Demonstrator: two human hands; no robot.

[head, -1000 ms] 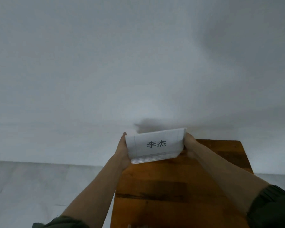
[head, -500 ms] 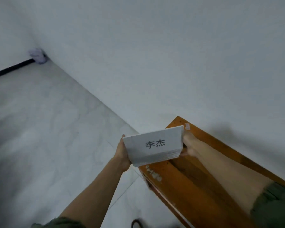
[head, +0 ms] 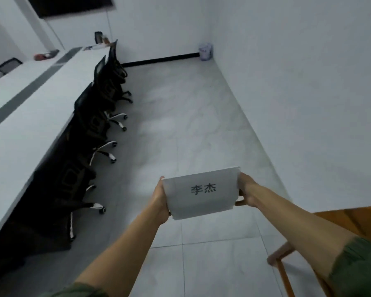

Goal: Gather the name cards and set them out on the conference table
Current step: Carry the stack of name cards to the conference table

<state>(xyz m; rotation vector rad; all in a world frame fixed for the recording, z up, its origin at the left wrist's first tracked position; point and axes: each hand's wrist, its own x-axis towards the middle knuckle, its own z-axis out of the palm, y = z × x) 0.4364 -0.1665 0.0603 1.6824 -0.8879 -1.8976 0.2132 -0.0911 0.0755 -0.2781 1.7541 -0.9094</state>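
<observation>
Head view, looking forward and down.

- Both bare forearms reach out ahead, each with a dark green sleeve (head: 360, 266) pushed up near the elbow.
- Stack of white paper name cards (head: 201, 200) is held in the air between the two hands, above the grey tiled floor (head: 191, 125) and touching no furniture. The top card faces the camera and carries two dark printed characters. The stack tilts a little, right end higher.
- Left hand (head: 159, 200) clamps the stack's left edge. The palm is against the side; the fingers go under the cards and are mostly hidden.
- Right hand (head: 247, 194) clamps the right edge, with one finger curled under the lower right corner.
- Long white conference table with a grey centre strip (head: 30, 103) runs along the left side, well apart from the cards. Small items at its far end are too blurred to name.
- Row of black mesh office chairs on wheeled bases (head: 94, 108) is pushed in along the table's near side.
- Orange-brown wooden table (head: 351, 219) shows at lower right, partly behind the right forearm, with one leg visible below.
- Plain white wall (head: 308, 82) fills the right side.
- Black baseboard strip (head: 159, 59) runs along the far wall, and a small pale bin (head: 205, 51) sits in the corner where the walls meet.
- Dark rectangular screen (head: 69, 5) is mounted high on the far wall, cut off by the top edge.
</observation>
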